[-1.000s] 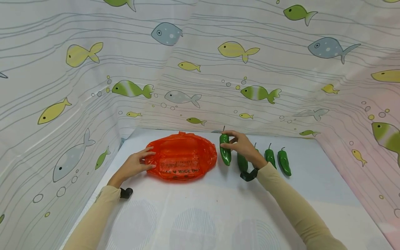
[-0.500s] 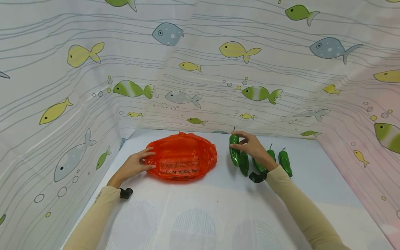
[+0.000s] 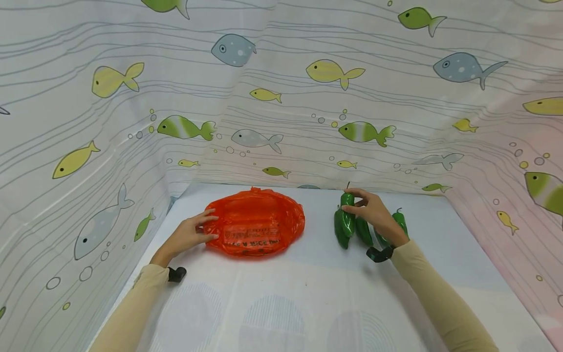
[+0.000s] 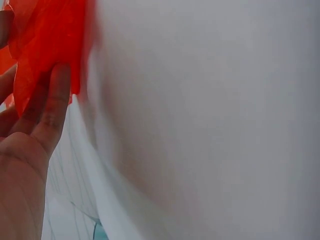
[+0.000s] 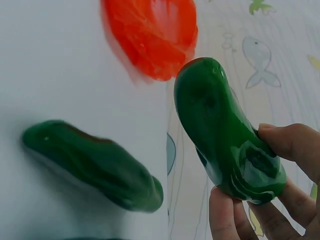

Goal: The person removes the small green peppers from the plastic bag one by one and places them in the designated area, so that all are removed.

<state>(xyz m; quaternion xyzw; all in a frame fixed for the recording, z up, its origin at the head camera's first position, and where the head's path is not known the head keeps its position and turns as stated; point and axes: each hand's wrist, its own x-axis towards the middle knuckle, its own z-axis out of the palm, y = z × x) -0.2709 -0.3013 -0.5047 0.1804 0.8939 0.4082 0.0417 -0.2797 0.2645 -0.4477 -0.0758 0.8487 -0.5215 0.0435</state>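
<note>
My right hand (image 3: 374, 211) pinches a glossy green chili pepper (image 3: 347, 222) near its stem end, between thumb and fingers. In the right wrist view this held pepper (image 5: 220, 130) shows tilted above the table, its tip pointing away from the fingers. Just left of it in the head view lies another green pepper (image 3: 339, 230), partly overlapped. My left hand (image 3: 190, 233) holds the left edge of a crumpled red plastic bag (image 3: 252, 220), thumb and fingers spread along the edge. In the left wrist view the fingers (image 4: 56, 100) lie against the red film.
Several more green peppers lie to the right, such as a pepper (image 3: 363, 231) beside the held one and a pepper (image 3: 399, 219) behind the right wrist. The white table (image 3: 281, 303) meets a fish-print curtain (image 3: 281, 112) at the back and both sides.
My right hand has moved rightward with the pepper, from beside the bag to over the row of peppers. The left hand and the bag have stayed in place.
</note>
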